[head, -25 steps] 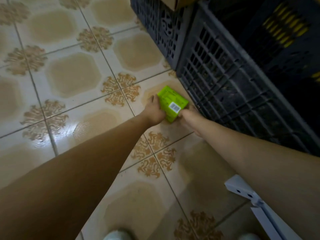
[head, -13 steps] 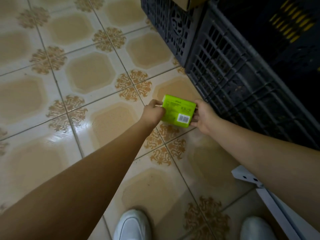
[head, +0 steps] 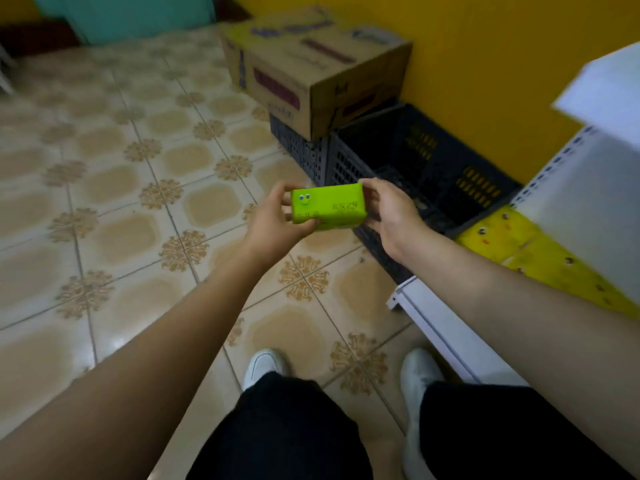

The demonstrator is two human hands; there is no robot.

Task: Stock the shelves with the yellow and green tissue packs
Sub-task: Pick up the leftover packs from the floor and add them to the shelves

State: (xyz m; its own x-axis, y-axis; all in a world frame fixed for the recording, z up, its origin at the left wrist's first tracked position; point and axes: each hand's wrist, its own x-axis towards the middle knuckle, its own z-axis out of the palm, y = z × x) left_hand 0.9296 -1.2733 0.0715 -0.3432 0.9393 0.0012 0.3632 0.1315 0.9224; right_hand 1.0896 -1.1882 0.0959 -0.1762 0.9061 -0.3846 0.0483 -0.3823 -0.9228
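A green tissue pack point(head: 328, 206) with a smiley face printed on it is held level in front of me, above the tiled floor. My left hand point(head: 273, 220) grips its left end and my right hand point(head: 389, 213) grips its right end. Yellow tissue packs point(head: 526, 247) lie in a row on the white shelf point(head: 436, 320) at the lower right, beside my right forearm.
Two dark plastic crates point(head: 349, 164) stand against the yellow wall, with a cardboard box point(head: 311, 64) on the farther one. White shelf boards point(head: 602, 143) rise at the right. My white shoes and dark trousers are at the bottom. Tiled floor stretches to the left.
Both hands lifted the green pack from floor level and turned it so the smiley face shows instead of the barcode. My head rose, bringing the shelf, box and wall into view.
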